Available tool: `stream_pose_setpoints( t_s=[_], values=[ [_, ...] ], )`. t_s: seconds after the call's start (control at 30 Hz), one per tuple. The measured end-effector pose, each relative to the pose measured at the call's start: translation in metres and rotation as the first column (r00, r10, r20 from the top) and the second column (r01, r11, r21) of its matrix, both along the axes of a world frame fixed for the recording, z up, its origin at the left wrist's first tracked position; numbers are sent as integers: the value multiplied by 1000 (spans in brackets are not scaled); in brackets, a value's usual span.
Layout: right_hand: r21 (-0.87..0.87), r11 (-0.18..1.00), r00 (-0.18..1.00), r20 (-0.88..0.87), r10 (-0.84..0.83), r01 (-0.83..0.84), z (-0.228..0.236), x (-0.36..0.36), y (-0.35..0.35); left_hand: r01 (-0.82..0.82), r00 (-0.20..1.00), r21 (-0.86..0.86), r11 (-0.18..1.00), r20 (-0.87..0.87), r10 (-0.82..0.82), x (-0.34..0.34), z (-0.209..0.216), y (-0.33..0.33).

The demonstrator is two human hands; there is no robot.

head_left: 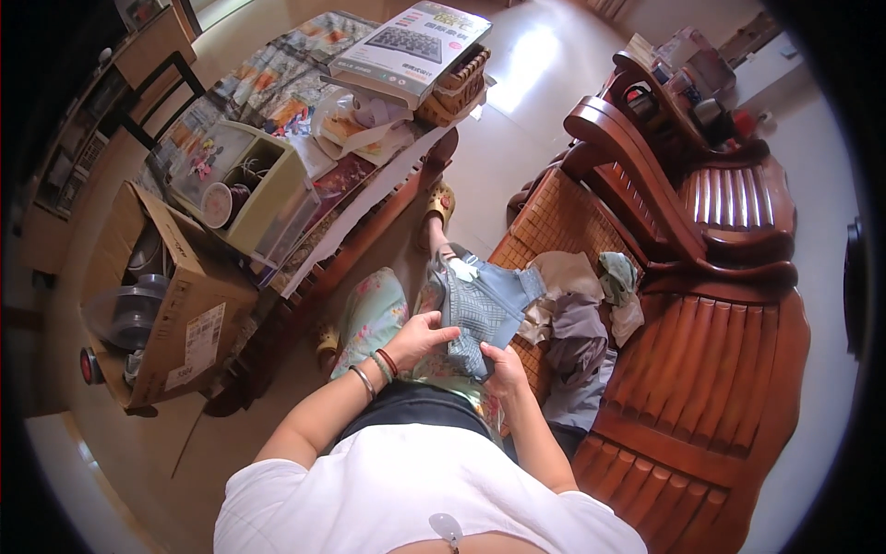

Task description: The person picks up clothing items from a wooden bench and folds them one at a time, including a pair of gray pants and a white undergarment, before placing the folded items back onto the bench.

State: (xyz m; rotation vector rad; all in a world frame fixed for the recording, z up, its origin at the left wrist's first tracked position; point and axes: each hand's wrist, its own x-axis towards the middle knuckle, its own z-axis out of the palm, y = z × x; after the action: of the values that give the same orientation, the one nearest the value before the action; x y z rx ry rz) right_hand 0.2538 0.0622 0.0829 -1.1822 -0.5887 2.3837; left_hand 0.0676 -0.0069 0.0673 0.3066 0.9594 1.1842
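In front of my lap I hold up a grey-blue bra (486, 309) with textured cups and a wide side band. My left hand (423, 340) grips its near left edge, thumb stretched across the fabric and fingers partly hidden. At the lower right edge, my right hand (505, 367) pinches the cloth between thumb and fingers. A small white piece (463, 269) shows at the bra's upper part. Just to the right, a heap of soft clothes (577, 328) in beige, mauve-grey and pale green lies on the woven seat mat (563, 217).
A reddish wooden bench (692, 369) fills the right side. To the left, a cloth-covered table bears a storage box (249, 198), plastic bags (360, 125) and a large boxed set (411, 51) on a wicker basket (457, 88). An opened cardboard box (189, 305) stands beside it.
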Motion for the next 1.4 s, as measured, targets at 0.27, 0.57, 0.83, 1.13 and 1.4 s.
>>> stream_pose_setpoints(
  t_s=[0.27,0.57,0.83,1.13,1.4],
  values=[
    [122,992,964,259,-52,21,18,-15,-10,31,747,-7,999,-665,-28,4,-5,1],
    [176,980,975,215,48,-87,16,-4,-4,120,992,-171,978,-9,-123,6,10,-6],
    [278,960,958,265,-110,33,2,-3,-6,87,987,-134,987,-123,-104,14,-12,-12],
    [340,940,946,317,-74,-40,0,-9,-16,-74,437,113,991,-889,134,16,11,4],
    [407,908,952,225,-209,104,-30,3,-20,-29,387,99,995,-916,103,17,-16,10]
  ],
)
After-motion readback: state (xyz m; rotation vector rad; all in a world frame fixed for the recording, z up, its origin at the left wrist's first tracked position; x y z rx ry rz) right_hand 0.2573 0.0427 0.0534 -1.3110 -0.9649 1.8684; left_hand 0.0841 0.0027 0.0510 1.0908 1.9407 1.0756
